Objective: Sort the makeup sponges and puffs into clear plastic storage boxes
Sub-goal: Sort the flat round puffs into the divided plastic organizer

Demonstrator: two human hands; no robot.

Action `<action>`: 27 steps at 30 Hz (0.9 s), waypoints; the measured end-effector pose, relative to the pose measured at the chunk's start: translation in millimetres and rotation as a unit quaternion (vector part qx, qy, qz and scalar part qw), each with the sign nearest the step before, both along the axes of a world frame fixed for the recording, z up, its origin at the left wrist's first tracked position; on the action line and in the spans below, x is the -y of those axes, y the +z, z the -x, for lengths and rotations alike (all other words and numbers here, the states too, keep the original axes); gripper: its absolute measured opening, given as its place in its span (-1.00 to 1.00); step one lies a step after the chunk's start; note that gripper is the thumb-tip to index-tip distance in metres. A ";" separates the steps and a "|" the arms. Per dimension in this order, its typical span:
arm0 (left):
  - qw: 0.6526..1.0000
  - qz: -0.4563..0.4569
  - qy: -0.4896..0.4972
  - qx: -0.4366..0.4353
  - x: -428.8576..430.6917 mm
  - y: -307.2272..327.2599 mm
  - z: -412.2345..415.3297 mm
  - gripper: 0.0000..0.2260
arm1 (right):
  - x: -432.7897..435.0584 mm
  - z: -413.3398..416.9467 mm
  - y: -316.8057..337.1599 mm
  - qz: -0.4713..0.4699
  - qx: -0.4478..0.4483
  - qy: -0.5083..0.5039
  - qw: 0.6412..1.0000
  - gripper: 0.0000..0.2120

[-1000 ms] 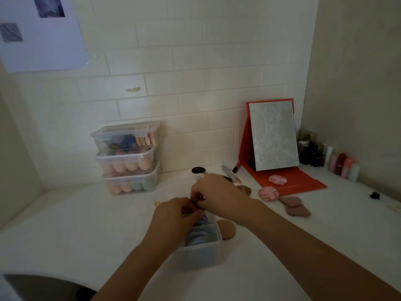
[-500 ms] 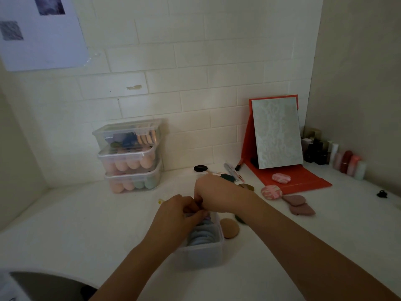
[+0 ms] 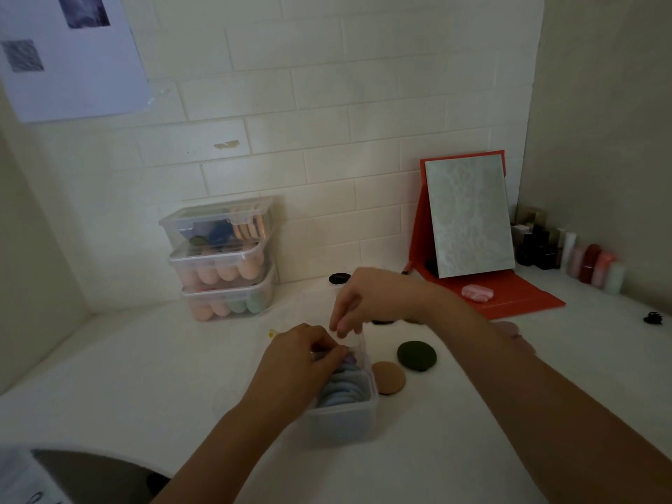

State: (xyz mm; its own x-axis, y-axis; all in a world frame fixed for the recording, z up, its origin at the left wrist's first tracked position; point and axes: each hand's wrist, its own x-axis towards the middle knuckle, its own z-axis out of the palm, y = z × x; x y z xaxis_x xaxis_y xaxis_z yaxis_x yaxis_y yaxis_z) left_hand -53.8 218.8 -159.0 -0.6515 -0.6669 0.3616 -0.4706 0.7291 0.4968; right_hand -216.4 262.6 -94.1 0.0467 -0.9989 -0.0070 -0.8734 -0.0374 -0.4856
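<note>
A clear plastic box (image 3: 342, 420) stands open in the middle of the white counter, with several blue and lilac round puffs (image 3: 340, 389) standing on edge inside. My left hand (image 3: 302, 354) reaches into the box and its curled fingers pinch a lilac puff at the far end. My right hand (image 3: 367, 300) hovers just above the box's far rim with its fingertips pointing down; whether they hold anything is unclear. Just right of the box lie a tan round puff (image 3: 388, 377) and a dark green round puff (image 3: 416, 355).
Three closed clear boxes (image 3: 222, 260) of sponges are stacked at the back wall. A mirror (image 3: 469, 216) on a red stand holds a pink puff (image 3: 477, 292). My right forearm partly hides mauve puffs (image 3: 509, 327). Small bottles (image 3: 582, 260) line the right wall, near a black clip (image 3: 652, 317).
My right hand has lifted slightly off my left hand. The dark green puff now lies in plain sight beside the tan one. My left hand stays in the box.
</note>
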 end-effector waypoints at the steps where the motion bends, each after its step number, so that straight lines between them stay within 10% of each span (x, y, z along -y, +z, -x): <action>1: 1.000 -0.006 -0.001 -0.001 -0.1 0.2 0.0 -0.88 | -2.0 6.8 2.8 0.019 0.016 -0.018 1.000 -0.88; 16: 0.999 -0.038 -0.009 0.003 3.0 -1.9 2.1 -0.87 | 15.5 67.3 -37.3 -0.019 -0.202 -0.245 0.948 -0.69; 27: 0.999 -0.042 -0.017 0.003 3.4 -2.2 1.6 -0.86 | 9.3 75.6 -55.6 -0.008 -0.169 -0.278 0.945 -0.63</action>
State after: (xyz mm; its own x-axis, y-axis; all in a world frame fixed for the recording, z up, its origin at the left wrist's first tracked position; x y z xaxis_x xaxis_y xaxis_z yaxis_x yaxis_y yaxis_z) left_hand -55.4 215.4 -161.2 -0.6763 -0.6723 0.3012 -0.4489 0.7002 0.5551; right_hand -292.0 253.3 -149.8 -0.4940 -0.8676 0.0574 -0.8610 0.4789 -0.1713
